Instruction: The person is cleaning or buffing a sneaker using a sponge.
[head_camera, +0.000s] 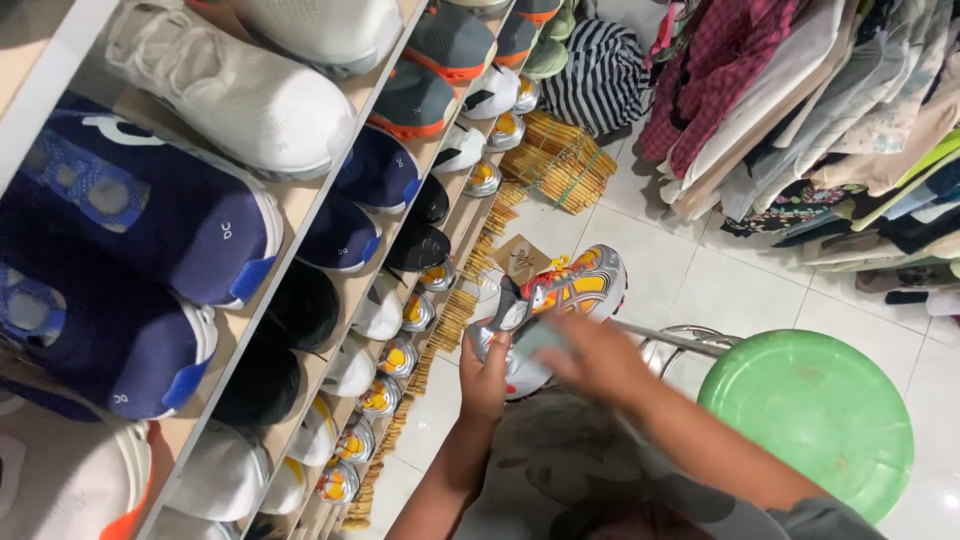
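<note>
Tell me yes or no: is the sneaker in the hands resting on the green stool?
No, both hands, left and right, hold the sneaker in the air, left of the green stool.

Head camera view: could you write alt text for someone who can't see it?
A person's left hand holds a silver, orange and yellow sneaker while the blurred right hand passes over it. Shelves of sneakers line the left; a green stool and hanging clothes sit right.

Right hand (592, 358): I see it smeared by motion blur, its fingers indistinct over the sneaker (560, 300).
Sneaker: heel end hidden behind both hands.
Left hand (486, 378): grip unclear.
Green stool (815, 415): legs mostly hidden.
Shoe shelves (330, 200): cut off at left edge.
</note>
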